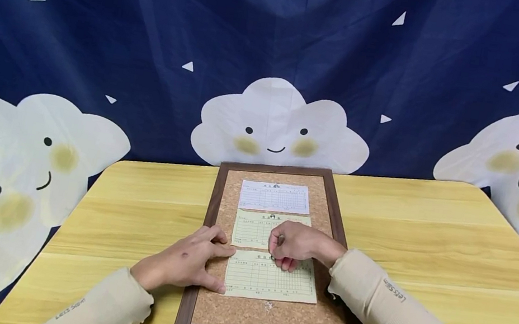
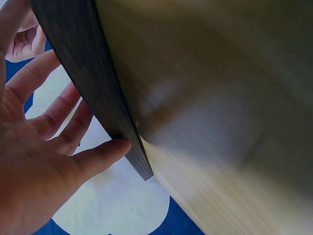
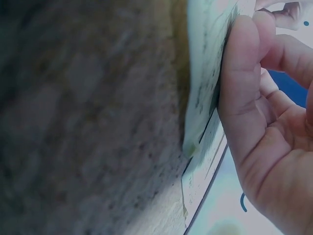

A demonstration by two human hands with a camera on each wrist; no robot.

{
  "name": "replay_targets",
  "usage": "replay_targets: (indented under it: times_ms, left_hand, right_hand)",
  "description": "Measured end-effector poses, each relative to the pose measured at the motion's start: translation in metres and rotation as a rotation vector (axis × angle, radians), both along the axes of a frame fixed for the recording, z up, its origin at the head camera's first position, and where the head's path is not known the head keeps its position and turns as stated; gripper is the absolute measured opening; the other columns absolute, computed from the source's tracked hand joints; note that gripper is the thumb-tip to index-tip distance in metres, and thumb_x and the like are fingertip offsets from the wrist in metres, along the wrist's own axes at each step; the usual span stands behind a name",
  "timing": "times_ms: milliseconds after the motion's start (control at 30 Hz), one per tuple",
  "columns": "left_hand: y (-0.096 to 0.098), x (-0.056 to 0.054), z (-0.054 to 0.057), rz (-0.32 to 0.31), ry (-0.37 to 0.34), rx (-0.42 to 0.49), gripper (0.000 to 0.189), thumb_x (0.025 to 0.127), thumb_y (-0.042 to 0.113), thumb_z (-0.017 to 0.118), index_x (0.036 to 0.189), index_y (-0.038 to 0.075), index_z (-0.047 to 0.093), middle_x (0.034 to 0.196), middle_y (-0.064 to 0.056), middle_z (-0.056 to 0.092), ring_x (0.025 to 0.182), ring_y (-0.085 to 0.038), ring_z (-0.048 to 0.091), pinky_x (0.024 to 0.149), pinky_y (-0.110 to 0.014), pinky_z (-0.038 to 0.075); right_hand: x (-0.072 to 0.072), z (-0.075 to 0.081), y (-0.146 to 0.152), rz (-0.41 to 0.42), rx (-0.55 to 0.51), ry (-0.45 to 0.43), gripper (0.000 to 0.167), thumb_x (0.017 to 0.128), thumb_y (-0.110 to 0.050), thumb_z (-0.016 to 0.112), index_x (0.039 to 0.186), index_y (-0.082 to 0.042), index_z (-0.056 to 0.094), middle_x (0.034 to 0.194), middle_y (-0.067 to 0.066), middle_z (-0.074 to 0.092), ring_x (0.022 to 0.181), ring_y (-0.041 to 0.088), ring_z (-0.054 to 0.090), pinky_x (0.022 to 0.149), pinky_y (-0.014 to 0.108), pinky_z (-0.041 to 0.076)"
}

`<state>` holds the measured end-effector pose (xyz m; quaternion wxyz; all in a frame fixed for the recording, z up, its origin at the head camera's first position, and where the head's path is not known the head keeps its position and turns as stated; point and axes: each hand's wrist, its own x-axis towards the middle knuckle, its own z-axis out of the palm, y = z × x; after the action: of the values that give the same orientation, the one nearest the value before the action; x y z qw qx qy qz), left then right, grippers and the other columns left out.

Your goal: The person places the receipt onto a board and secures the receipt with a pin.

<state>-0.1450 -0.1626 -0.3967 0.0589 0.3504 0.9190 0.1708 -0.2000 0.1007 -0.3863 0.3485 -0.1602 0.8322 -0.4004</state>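
Observation:
A cork board [image 1: 275, 323] with a dark wooden frame lies on the table, bearing three printed paper forms. The top form [image 1: 266, 200] is whitish; the middle form [image 1: 248, 231] and bottom form [image 1: 266, 282] are pale yellow-green. My right hand [image 1: 300, 243] has thumb and index finger pinched at a small thumbtack [image 1: 273, 257] by the bottom form's top edge, mostly hidden by the fingertips. My left hand [image 1: 190, 257] rests over the frame's left side, fingertips and thumb on the bottom form's left edge. In the left wrist view its fingers [image 2: 73, 127] are spread, holding nothing.
Similar dark tacks sit at the top edges of the top and middle forms. A small pale silvery cluster [image 1: 269, 305] lies on the cork below the bottom form. A navy cloth [image 1: 171, 12] with cloud faces hangs behind the wooden table [image 1: 430, 240].

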Motion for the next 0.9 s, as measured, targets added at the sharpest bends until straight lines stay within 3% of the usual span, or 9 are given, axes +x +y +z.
replay_targets:
  times_ms: [900]
  left_hand:
    - [0.0013, -0.0016, 0.0025, -0.027, 0.03, -0.031, 0.074, 0.072, 0.05, 0.086, 0.129, 0.007, 0.068, 0.119, -0.004, 0.053, 0.106, -0.018, 0.048, 0.092, -0.038, 0.046]
  right_hand:
    - [-0.0002, 0.0018, -0.0013, -0.023, 0.019, -0.017, 0.016, 0.091, 0.007, 0.061, 0.078, -0.002, 0.059, 0.063, 0.009, 0.062, 0.05, 0.014, 0.056, 0.048, 0.025, 0.051]
